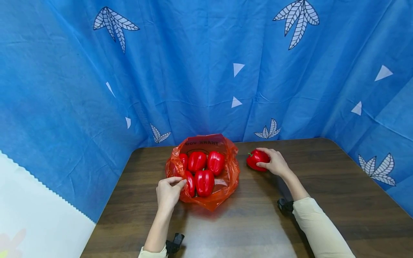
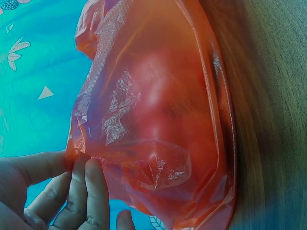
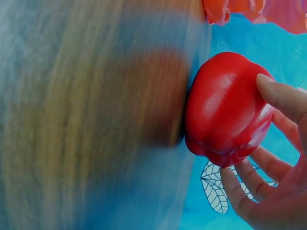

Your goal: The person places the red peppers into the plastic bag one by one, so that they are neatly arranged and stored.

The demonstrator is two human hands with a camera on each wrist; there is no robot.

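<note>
A translucent red plastic bag (image 1: 233, 165) stands with its mouth wide on the table, and several red bell peppers (image 1: 204, 182) lie inside it. On the bag's near left rim, my left hand (image 1: 167, 192) pinches the plastic between thumb and fingers. The left wrist view shows the bag's side (image 2: 163, 105) up close, with pepper shapes dimly visible through it. To the right of the bag, my right hand (image 1: 276, 163) grips a single red bell pepper (image 1: 256, 159) with a green stem. In the right wrist view, thumb and fingers lie around this pepper (image 3: 228, 105), which appears at the table surface.
The brown wood-grain table (image 1: 255, 211) carries the bag and the single pepper. A blue curtain (image 1: 200, 71) with white leaf and triangle prints hangs behind the table's far edge and along its sides. White cloth (image 1: 35, 204) shows at the lower left.
</note>
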